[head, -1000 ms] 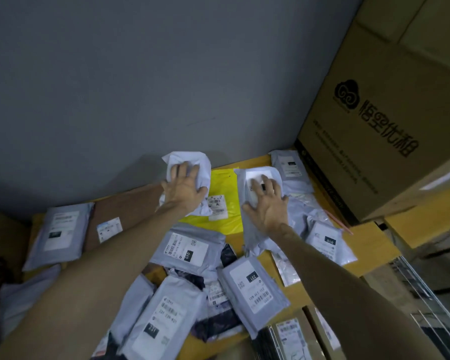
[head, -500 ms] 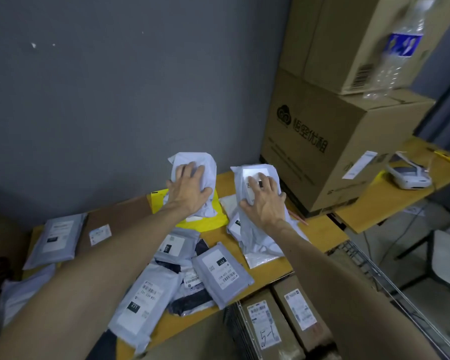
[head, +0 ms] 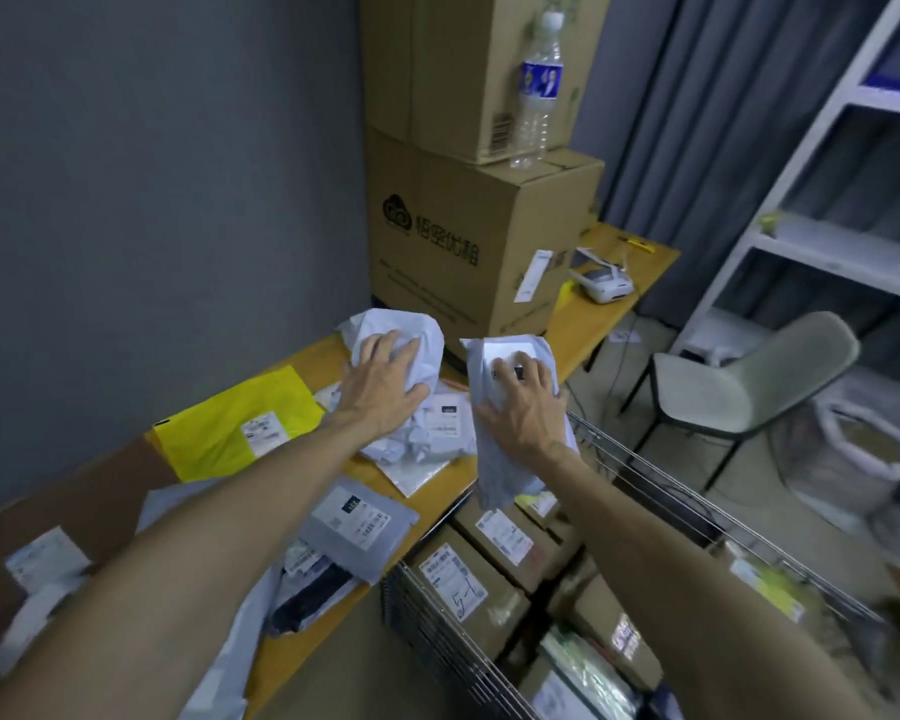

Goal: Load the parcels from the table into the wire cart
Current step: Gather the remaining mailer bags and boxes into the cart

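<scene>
My left hand (head: 380,384) grips a crumpled white poly parcel (head: 411,330), lifted above the wooden table (head: 313,652). My right hand (head: 523,405) grips a second pale grey poly parcel (head: 500,475) that hangs over the table's right edge, above the wire cart (head: 645,462). The cart holds several brown cardboard parcels (head: 453,579) with white labels. Several grey poly parcels (head: 359,524) and a yellow one (head: 230,423) lie on the table below my arms.
Two stacked cardboard boxes (head: 468,236) stand at the table's far end, with a plastic water bottle (head: 536,90) on the lower one. A white device (head: 601,285) lies on the table's far corner. A pale chair (head: 749,376), white shelving (head: 827,252) and a filled sack (head: 863,449) stand to the right.
Both hands have lifted their parcels off the pile and carried them to the right. The view has swung right, bringing the wire cart, chair and shelving into sight.
</scene>
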